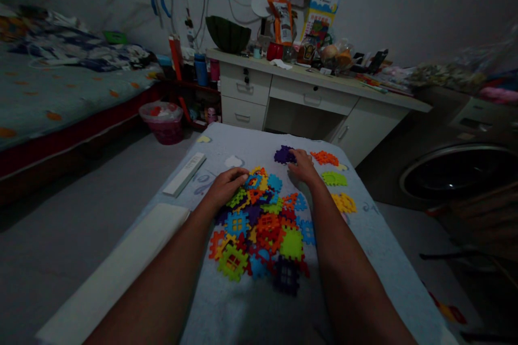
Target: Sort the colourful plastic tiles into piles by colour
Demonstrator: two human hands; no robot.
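Note:
A heap of colourful plastic interlocking pieces (pixel 269 223), several with window-like grids, lies mid-table. My left hand (pixel 227 187) rests against the heap's far left edge, fingers stretched forward over the pieces; I see nothing held in it. Beyond the heap, my right hand (pixel 301 166) has thumb and fingers at the right side of some purple pieces (pixel 283 154), gripping one at its edge. To the right of that hand are separate groups: orange pieces (pixel 325 158), light green pieces (pixel 334 178) and yellow pieces (pixel 343 202), the last beside my right forearm.
A cloth covers the table (pixel 364 259). Along its left side lie a long white box (pixel 117 269) and a smaller white box (pixel 185 173). A white desk (pixel 307 89) stands behind, a bed (pixel 65 97) at left, a washing machine (pixel 457 145) at right.

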